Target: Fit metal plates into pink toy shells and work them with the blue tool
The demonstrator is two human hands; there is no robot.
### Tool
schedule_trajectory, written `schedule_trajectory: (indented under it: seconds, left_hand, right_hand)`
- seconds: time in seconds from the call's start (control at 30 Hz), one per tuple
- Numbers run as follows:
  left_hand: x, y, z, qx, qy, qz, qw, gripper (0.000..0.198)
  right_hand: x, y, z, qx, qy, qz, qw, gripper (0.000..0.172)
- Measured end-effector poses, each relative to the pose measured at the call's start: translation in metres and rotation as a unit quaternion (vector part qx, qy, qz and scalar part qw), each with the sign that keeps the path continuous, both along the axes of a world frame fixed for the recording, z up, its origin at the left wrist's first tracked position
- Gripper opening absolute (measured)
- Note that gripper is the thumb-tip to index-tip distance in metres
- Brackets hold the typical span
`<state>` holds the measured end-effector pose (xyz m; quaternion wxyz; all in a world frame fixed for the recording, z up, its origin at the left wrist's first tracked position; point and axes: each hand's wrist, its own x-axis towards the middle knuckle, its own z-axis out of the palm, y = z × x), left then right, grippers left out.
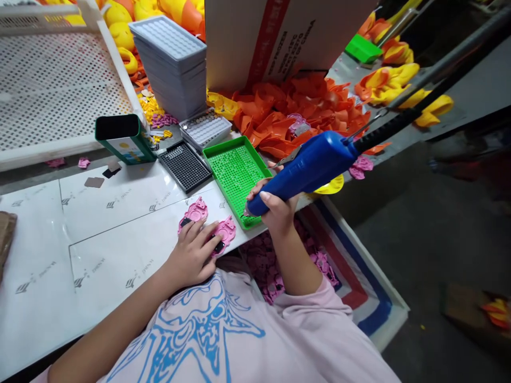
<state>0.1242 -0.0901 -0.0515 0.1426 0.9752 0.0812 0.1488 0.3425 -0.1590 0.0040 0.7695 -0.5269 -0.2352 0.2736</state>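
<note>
My right hand (279,210) is wrapped round a blue electric screwdriver (307,167). Its tip points down into the near end of a green perforated tray (235,175), where small screws lie. My left hand (195,247) rests flat on the table with its fingers stretched out. Under those fingers are two pink plastic parts (226,231), each with a black piece on it, partly hidden by the fingers. A black perforated tray (186,166) lies to the left of the green one.
Behind the trays rise a stack of grey trays (171,69), a cardboard box (287,37) and a pile of orange parts (275,106). A green tin (125,141) stands left, before a white perforated crate (64,85). Below the table edge sits a bin (377,319) with pink parts.
</note>
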Motion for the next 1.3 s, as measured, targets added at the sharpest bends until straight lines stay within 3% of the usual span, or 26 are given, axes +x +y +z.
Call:
schedule_trajectory:
  seconds: [0.17,0.47,0.77,1.0,1.2,1.3]
  left_hand:
    - [0.001,0.0,0.002,0.01,0.001,-0.003,1.0,0.045]
    - [0.003,0.0,0.002,0.012,0.002,0.001,1.0,0.044]
    - [0.002,0.001,0.002,0.02,0.009,0.002,1.0,0.043]
    - [0.001,0.0,-0.001,0.012,0.013,0.009,1.0,0.043]
    - [0.001,0.0,-0.005,0.007,0.016,0.009,1.0,0.046]
    - [0.001,0.0,-0.008,0.006,0.021,0.003,1.0,0.045]
  right_hand:
    - [-0.002,-0.001,-0.003,-0.006,-0.007,-0.004,1.0,0.023]
    - [0.0,-0.002,-0.005,0.019,0.022,0.03,0.999,0.034]
    - [0.0,0.003,-0.007,-0.008,-0.004,0.05,0.999,0.022]
    - [-0.001,0.004,0.001,0.012,0.008,0.015,1.0,0.02]
    - [0.003,-0.001,0.025,0.06,-0.025,-0.017,0.998,0.026]
    - [-0.001,-0.005,0.032,0.094,-0.013,0.005,0.995,0.024]
